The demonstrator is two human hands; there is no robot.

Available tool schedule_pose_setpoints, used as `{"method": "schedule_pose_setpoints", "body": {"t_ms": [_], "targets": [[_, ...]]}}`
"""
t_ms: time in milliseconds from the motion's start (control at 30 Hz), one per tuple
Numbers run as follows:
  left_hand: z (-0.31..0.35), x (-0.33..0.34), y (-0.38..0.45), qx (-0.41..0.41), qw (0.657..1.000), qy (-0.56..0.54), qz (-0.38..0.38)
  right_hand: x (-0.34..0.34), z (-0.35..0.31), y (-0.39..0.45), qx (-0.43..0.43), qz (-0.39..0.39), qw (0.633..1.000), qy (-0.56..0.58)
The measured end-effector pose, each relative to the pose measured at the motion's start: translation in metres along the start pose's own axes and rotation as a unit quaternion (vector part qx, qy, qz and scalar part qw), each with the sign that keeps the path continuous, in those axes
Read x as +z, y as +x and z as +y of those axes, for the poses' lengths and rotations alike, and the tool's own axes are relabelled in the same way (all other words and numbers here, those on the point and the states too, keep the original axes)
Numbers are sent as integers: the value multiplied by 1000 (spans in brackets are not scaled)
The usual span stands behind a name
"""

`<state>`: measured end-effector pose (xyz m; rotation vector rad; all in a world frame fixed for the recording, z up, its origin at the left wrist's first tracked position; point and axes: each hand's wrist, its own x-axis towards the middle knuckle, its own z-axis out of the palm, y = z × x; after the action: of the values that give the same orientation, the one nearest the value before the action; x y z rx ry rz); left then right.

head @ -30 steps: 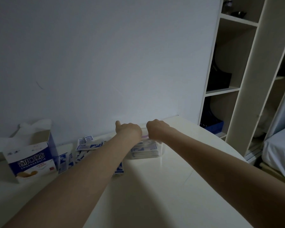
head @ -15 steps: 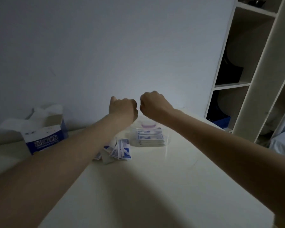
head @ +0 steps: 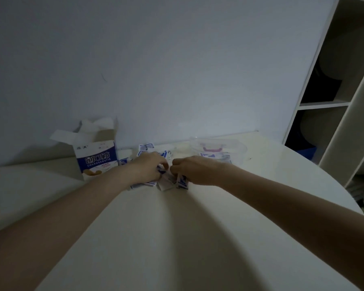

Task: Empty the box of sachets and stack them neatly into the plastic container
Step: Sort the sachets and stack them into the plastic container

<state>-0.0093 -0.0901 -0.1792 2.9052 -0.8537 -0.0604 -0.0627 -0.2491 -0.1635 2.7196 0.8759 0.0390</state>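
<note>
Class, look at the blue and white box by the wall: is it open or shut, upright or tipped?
Open and upright. The box stands on its base on the table, its top flaps folded out, one sticking out to the left. Whether sachets remain inside cannot be told.

From my remote view, the left hand (head: 148, 168) and right hand (head: 194, 170) cover most of the loose sachets (head: 166, 182), their fingertips are hidden, the stack in the plastic container (head: 219, 149) is too dim to count, and the shelf (head: 334, 101) runs off-frame right.

On the table (head: 198, 238), loose sachets (head: 166, 182) lie between the box (head: 97, 160) at left and the container (head: 237, 149) at right.
</note>
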Motion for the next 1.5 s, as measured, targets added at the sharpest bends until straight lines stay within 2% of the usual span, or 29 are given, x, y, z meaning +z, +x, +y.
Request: {"method": "schedule_pose_setpoints", "body": {"t_ms": [67,133,200,267,367,400,433,533,633,700,900,967,1033,1067,1133,1200,1233,1300,1400,1433,1500], "targets": [[2,-4,-5,-21,998,-2,63,-6,-1,3,19,6,999,49],[4,-8,-10,-41,990,-106,78,-12,-1,5,54,24,991,118],[5,-9,-11,-64,967,-242,34,-19,-1,5,93,67,972,206],[5,-8,-13,-100,940,-327,-3,-24,-3,4,126,87,953,262],[6,-11,-22,-134,863,-486,-37,-25,-6,3,164,53,939,299],[4,-12,-24,-129,843,-519,-57,-24,-6,3,175,40,934,309],[3,-14,-25,-119,839,-524,-83,-23,-5,3,186,32,930,315],[0,-15,-31,-67,873,-471,-105,-19,-4,-1,216,25,909,356],[-4,-11,-28,-9,927,-369,-67,-17,-7,-6,233,30,873,427],[-4,-9,-27,-9,945,-324,-37,-17,-7,-7,240,39,855,458],[4,-10,-25,-25,947,-320,13,-18,-7,-9,223,15,842,492],[6,-12,-26,-16,949,-315,10,-21,-10,-10,222,14,857,465],[7,-14,-28,-9,950,-313,-13,-24,-9,-10,229,55,877,419],[7,-16,-30,-7,952,-303,-29,-26,-7,-10,235,86,876,413],[3,-19,-32,-17,963,-266,-50,-29,-1,-10,256,138,837,463],[-1,-23,-35,-43,961,-274,-16,-31,5,-12,278,172,767,553],[-4,-24,-34,-67,949,-308,15,-32,7,-14,284,179,733,592],[-8,-25,-35,-126,899,-414,64,-31,9,-16,300,174,686,640],[-5,-27,-38,-166,811,-556,77,-28,4,-15,309,157,620,704],[-2,-27,-39,-173,792,-580,78,-26,2,-14,311,153,596,725],[4,-27,-40,-183,778,-596,76,-22,-3,-10,308,153,556,757]]}}
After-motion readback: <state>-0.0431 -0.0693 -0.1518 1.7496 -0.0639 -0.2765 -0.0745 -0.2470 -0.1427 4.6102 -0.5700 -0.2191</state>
